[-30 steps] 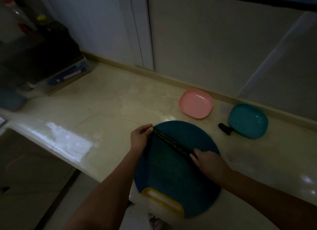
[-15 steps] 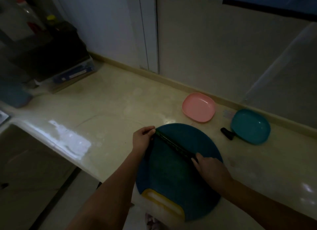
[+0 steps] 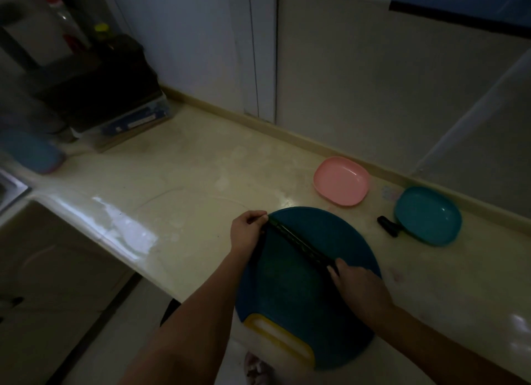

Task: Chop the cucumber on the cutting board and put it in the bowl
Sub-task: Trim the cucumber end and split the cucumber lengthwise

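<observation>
I can read no print on the blue-labelled box (image 3: 135,123) at left. The left hand (image 3: 247,229) pinches one end of the long dark-green cucumber (image 3: 298,245), which lies diagonally on the round blue plastic cutting board (image 3: 287,298). The right hand (image 3: 359,289) grips its other end. Both holds are unchanged since earlier.

A pale, glossy counter (image 3: 201,166) is seen, running back to a low upstand at the wall. A round blue board (image 3: 287,292) is laid at the front, its yellow handle pushed out past the edge. Behind it, a pink bowl (image 3: 341,181) is set near the wall. To the right, a teal bowl (image 3: 428,215) is placed, with a black handle (image 3: 388,226) touching its left rim. At far left, a box (image 3: 135,123) and a blurred blue tub (image 3: 31,151) are parked.
</observation>
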Demonstrator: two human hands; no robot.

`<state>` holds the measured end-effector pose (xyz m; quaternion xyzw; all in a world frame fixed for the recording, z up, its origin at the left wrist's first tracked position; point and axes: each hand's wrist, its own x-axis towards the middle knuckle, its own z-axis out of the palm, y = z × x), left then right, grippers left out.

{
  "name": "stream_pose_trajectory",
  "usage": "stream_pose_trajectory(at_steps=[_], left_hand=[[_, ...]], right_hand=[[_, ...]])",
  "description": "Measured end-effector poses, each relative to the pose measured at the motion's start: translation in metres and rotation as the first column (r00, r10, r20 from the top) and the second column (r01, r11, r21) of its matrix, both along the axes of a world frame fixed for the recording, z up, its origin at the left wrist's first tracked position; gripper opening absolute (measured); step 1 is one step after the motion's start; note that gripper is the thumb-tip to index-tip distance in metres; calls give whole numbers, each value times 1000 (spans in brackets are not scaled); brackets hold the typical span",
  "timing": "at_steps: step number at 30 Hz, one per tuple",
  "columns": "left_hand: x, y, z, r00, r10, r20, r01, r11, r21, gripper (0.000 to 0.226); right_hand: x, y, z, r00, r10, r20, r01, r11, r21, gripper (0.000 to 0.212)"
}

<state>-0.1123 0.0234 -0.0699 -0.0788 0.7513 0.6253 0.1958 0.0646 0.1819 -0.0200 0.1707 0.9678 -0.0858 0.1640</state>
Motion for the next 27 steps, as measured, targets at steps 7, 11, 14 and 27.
stream_pose_trajectory(at_steps=[7, 11, 14, 27], left_hand=[[1, -1, -2, 1000, 0, -6, 0, 1000, 18, 11], [1, -2, -4, 1000, -22, -10, 22, 1000, 12, 10], [1, -3, -7, 997, -61, -51, 60, 998, -31, 9], [0, -1, -8, 994, -81, -69, 75, 994, -82, 15]], right_hand=[[-5, -2, -3, 999, 45, -2, -45, 998, 50, 36], [-9, -3, -1, 999, 42, 4, -42, 997, 58, 35], [-10, -4, -1, 999, 38, 14, -39, 997, 68, 35], [-14, -4, 10, 1000, -10, 20, 9, 997, 76, 43]])
